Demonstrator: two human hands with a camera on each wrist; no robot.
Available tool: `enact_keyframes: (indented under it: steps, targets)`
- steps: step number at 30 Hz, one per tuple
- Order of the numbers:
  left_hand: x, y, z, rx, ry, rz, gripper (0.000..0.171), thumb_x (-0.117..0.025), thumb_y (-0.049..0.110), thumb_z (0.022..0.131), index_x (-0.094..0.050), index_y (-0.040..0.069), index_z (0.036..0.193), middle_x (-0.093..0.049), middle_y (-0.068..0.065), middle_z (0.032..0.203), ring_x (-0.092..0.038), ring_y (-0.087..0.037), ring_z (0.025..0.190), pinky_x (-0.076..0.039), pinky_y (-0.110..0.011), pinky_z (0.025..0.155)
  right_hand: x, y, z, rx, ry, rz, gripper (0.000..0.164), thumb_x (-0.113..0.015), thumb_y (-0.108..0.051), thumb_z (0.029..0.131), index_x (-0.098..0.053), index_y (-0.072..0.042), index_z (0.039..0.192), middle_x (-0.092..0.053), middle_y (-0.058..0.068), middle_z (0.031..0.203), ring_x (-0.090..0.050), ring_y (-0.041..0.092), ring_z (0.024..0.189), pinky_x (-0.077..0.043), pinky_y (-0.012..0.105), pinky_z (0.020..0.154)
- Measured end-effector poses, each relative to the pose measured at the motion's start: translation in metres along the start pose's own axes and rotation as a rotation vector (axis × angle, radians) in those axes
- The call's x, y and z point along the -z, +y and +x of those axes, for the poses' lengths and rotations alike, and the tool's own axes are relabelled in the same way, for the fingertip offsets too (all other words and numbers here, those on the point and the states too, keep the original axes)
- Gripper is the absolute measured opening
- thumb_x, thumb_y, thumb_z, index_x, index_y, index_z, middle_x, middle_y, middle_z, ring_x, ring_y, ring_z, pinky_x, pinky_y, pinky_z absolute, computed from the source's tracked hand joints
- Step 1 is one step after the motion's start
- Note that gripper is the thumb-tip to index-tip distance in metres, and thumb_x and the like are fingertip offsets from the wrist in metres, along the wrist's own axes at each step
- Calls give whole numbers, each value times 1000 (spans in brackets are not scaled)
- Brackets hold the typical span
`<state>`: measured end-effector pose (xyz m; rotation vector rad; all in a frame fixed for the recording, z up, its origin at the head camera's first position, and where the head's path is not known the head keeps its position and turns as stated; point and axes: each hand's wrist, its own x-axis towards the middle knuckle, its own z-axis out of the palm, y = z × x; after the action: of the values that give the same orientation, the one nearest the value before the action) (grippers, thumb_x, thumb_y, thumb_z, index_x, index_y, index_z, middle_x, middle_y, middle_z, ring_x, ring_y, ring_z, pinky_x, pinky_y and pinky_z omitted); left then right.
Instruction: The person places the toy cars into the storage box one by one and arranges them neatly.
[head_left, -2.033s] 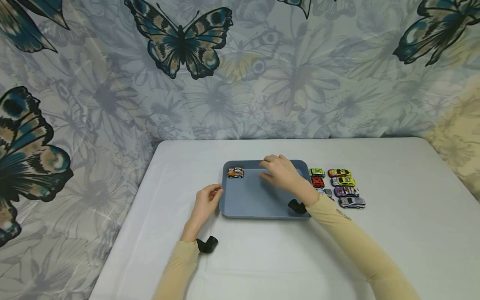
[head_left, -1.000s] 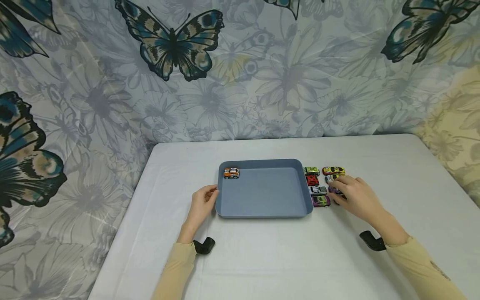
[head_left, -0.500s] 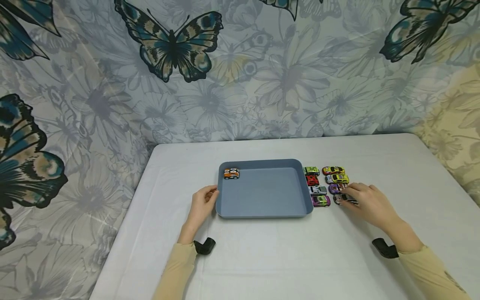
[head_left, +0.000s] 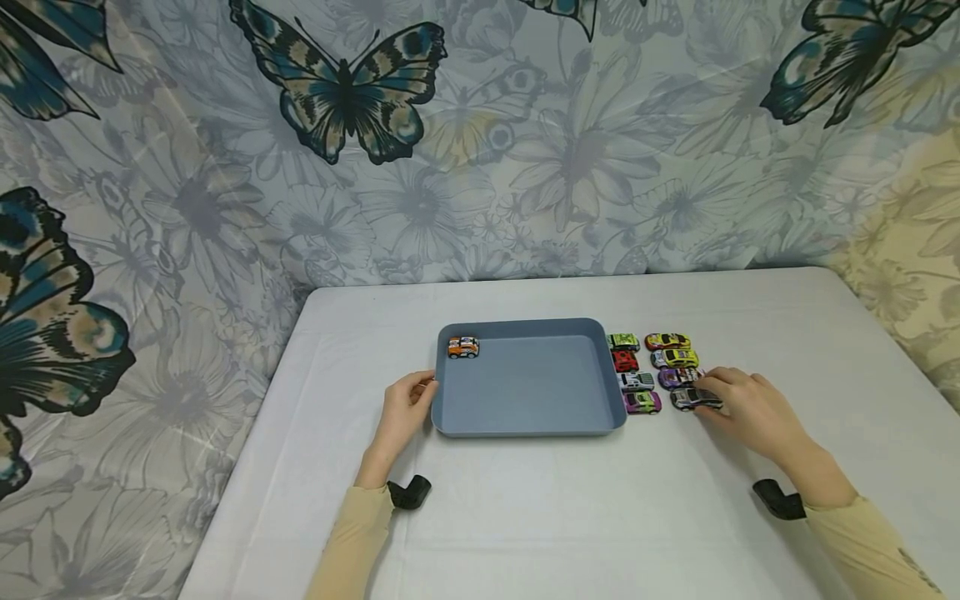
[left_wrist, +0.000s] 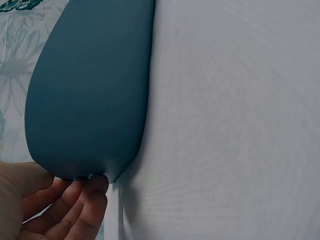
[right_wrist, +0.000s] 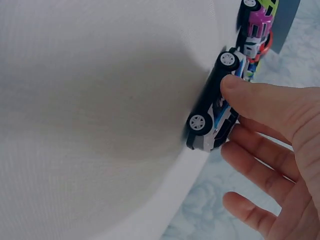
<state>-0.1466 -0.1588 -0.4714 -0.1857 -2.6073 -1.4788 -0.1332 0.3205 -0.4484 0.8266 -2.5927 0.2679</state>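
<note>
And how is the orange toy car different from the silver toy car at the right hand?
The orange toy car sits inside the blue-gray tray; the silver toy car is outside it. The right hand pinches the silver toy car, while no hand touches the orange toy car. Both have wheels.

Right of the tray [head_left: 525,392], the right hand [head_left: 753,415] covers part of the silver car [head_left: 683,399] and of the purple car [head_left: 674,378], the markings on the orange car [head_left: 462,347] inside the tray are too small to read, and the left wrist view's top edge crops the tray.
</note>
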Motion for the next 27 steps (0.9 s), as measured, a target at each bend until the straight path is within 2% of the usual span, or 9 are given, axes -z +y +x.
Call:
enact_keyframes:
  steps: [18,27]
  targets:
    - [0,0,-1,-27,6,-4,26,-58,10,92,-62,-6,113,-66,-13,95,-62,-19,78,-54,-27,68,2,-4,4,26,3,-18,34,-80,-6,54,-68,-1,85,-63,13,83,-60,30,74,-45,45,55]
    - [1,0,0,-22,0,-4,27,-57,11,93,-62,-5,113,-65,-13,97,-62,-20,80,-54,-29,70,11,-9,19,51,35,-9,35,-82,-5,55,-69,-1,86,-63,11,83,-60,29,73,-44,45,54]
